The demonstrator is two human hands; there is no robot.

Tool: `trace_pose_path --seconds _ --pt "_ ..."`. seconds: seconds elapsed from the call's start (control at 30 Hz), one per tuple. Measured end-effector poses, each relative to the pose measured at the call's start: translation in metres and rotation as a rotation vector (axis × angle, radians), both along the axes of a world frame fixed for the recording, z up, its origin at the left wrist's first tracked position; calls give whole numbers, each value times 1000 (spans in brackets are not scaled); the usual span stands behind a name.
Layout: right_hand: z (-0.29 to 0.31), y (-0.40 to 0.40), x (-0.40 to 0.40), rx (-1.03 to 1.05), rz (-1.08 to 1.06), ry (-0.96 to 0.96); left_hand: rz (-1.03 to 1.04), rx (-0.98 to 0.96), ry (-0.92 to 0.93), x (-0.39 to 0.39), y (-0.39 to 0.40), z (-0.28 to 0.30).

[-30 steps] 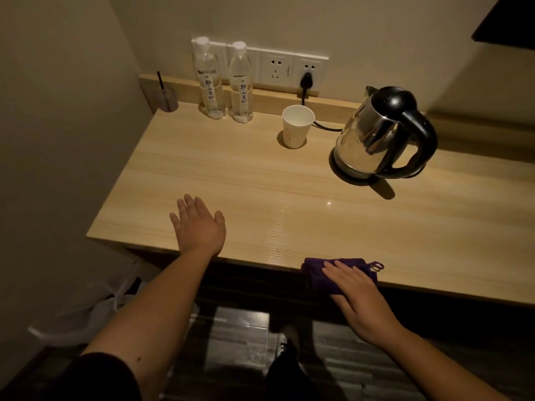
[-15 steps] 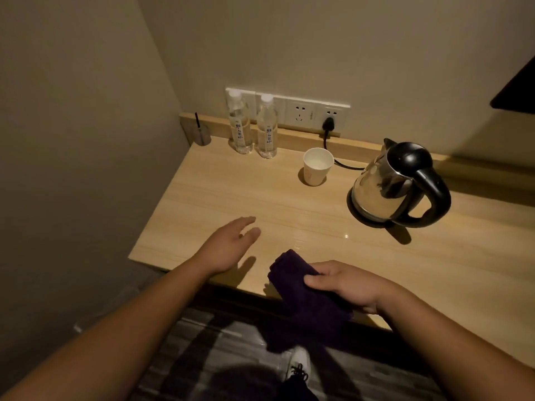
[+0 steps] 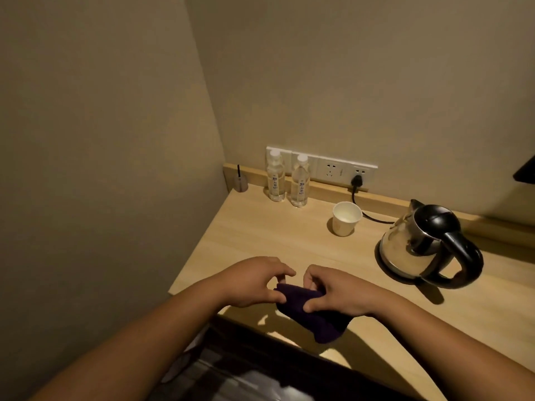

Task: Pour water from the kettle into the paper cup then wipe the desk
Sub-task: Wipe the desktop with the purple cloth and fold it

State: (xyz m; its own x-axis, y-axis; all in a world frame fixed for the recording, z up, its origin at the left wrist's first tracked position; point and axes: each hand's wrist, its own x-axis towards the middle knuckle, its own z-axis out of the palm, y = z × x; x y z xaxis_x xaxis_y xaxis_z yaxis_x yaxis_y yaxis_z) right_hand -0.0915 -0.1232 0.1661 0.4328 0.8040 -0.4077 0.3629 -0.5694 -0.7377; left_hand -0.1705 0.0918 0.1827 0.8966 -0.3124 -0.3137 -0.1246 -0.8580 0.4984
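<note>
I see both hands gripping a dark purple cloth (image 3: 314,316) above the near edge of the light wooden desk (image 3: 260,235). The left hand (image 3: 254,280) pinches the cloth's upper left end between thumb and curled fingers, and the right hand (image 3: 340,290) pinches it just beside, thumb pressed on the fabric, fingers bent over the top. The cloth looks soft and napped, bunched into a thick roll whose long axis runs from the hands down and to the right, its free end hanging toward the desk edge. Farther back stands the white paper cup (image 3: 346,218), upright, a tapered cylinder with its open mouth up. To its right the kettle (image 3: 425,244) sits on its round base, polished steel body with a glossy black lid and handle; the spout points toward the back wall and the handle toward the near right. Two clear plastic water bottles (image 3: 286,180) stand upright at the rear by the wall sockets (image 3: 341,169).
</note>
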Motion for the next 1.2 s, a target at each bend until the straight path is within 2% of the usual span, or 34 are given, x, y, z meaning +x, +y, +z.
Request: trace_pose_path --seconds 0.17,0.37,0.57,0.7,0.8,0.93,1.07,1.13,1.2 --pt "4 20 -20 -56 -41 -150 -176 67 -90 -6 17 -1" --pt "-1 33 -55 -102 -195 -128 -356 98 -186 -8 41 -11" --pt "-27 18 -86 -240 -264 -58 -463 118 -112 -8 62 -38" --pt "-43 13 -83 -306 -294 -103 -429 126 -98 5 76 -55" --pt "-51 20 -63 -302 -388 -215 -351 121 -148 22 83 -62" --pt "-66 36 -23 -272 -450 -585 -237 180 -374 55 87 -74" --pt "-89 50 7 -290 -339 -920 -135 322 -472 70 88 -99" --pt "-105 54 8 -288 -242 -928 -152 335 -471 59 88 -122" --pt "-124 54 -3 -251 -150 -832 -182 363 -421 39 89 -149"
